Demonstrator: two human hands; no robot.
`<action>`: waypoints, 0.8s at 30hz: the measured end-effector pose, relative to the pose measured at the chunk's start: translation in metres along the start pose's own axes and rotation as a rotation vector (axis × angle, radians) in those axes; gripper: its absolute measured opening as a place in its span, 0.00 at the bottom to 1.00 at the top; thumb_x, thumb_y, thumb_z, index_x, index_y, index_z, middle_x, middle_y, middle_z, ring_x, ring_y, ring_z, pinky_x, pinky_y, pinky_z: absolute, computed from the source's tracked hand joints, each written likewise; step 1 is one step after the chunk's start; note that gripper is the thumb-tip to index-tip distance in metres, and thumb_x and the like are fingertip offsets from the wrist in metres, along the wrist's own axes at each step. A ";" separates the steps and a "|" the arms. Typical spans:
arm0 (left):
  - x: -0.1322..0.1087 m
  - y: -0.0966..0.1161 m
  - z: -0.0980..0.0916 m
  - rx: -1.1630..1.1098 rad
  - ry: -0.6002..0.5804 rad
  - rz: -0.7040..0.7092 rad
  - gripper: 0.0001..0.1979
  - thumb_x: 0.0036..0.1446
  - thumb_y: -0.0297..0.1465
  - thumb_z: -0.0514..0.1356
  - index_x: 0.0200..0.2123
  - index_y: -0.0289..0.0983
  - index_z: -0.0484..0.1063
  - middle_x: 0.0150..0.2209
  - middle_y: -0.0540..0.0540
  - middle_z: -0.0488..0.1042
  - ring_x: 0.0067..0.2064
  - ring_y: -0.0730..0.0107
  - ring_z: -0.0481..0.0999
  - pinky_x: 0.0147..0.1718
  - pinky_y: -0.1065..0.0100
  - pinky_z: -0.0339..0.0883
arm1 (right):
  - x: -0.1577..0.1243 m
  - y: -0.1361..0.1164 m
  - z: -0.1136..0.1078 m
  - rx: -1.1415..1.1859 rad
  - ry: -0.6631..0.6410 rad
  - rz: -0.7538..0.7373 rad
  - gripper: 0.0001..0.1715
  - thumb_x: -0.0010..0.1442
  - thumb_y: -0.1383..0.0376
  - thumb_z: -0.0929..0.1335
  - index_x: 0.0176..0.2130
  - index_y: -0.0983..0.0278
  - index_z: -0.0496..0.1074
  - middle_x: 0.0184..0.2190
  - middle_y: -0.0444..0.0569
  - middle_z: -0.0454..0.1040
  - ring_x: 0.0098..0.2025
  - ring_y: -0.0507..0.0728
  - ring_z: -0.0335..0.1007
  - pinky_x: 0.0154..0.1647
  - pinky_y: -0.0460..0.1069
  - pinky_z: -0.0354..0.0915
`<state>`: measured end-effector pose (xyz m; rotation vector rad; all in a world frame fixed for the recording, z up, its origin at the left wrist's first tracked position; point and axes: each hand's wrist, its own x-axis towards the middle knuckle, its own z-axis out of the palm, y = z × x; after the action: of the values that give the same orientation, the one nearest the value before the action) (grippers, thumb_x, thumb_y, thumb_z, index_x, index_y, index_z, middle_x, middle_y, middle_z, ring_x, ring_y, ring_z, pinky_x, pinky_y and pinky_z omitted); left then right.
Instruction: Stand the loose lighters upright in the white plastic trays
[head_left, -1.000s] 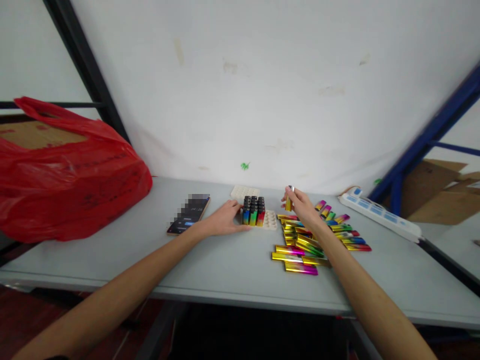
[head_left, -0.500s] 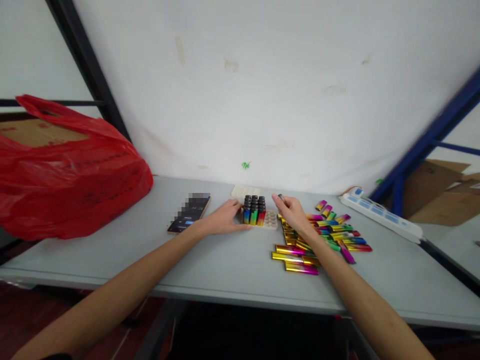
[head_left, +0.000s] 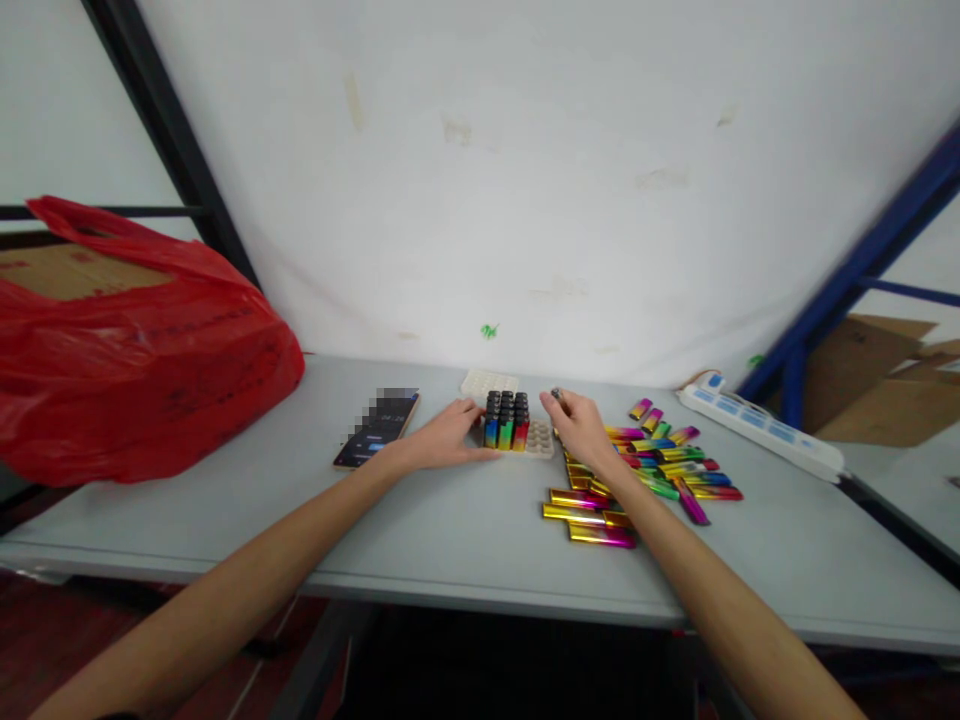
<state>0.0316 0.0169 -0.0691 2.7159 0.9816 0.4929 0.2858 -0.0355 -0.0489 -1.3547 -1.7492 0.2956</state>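
Upright lighters (head_left: 506,425) with black tops and shiny rainbow bodies stand in rows in the left part of a white tray with round holes (head_left: 540,438). My left hand (head_left: 446,438) grips the tray's left end, thumb along the front and fingers behind. Just right of the tray, my right hand (head_left: 581,425) is closed around a lighter (head_left: 556,393); only its top end shows above the fingers. Beneath and beyond that hand lies a loose pile of shiny gold, pink, green and blue lighters (head_left: 679,455), with several more (head_left: 589,517) nearer the front edge.
A second white tray (head_left: 487,382) lies behind the first, by the wall. A phone (head_left: 379,430) rests left of my hand. The red plastic bag (head_left: 150,370) bulges over the table's left end. At the right are a white power strip (head_left: 765,435) and a cardboard box (head_left: 877,380).
My right hand has turned slightly, and the top of the lighter in it shows a little differently. My left hand stays on the tray. The whole view has shifted slightly.
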 end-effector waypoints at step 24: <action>-0.002 -0.011 -0.015 -0.064 -0.130 -0.004 0.35 0.55 0.56 0.66 0.54 0.34 0.72 0.57 0.35 0.73 0.58 0.48 0.71 0.57 0.59 0.65 | 0.005 0.017 0.005 -0.331 -0.356 -0.193 0.11 0.72 0.62 0.65 0.37 0.65 0.70 0.35 0.52 0.78 0.36 0.57 0.73 0.39 0.48 0.63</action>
<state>0.0175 0.0251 -0.0590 2.6509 0.9220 0.3362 0.2929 -0.0230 -0.0603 -1.4095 -2.2896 0.1492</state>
